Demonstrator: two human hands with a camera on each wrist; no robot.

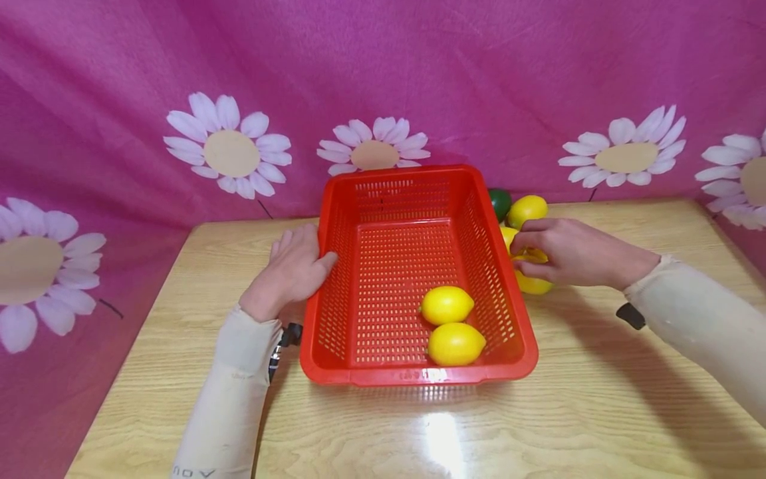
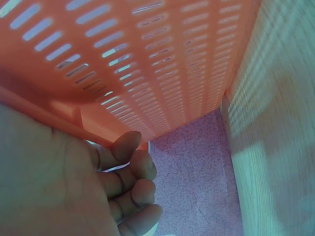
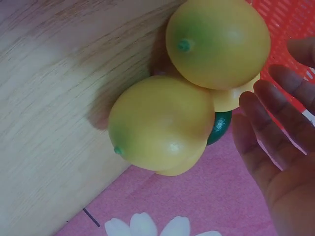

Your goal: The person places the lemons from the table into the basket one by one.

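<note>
A red plastic basket with slotted walls stands on the table, two yellow lemons lying inside at its near right. My left hand grips the basket's left rim, thumb over the edge. In the left wrist view its fingers bend along the outside, under the rim. To the right of the basket, my right hand reaches over several more lemons. The right wrist view shows its fingers spread beside the lemons, holding none. Behind them sits a dark green fruit, partly hidden.
Underneath is a light wooden table. A pink cloth printed with white daisies hangs behind and at the left, along the table's back edge. The basket's right wall stands between its inside and the loose fruit.
</note>
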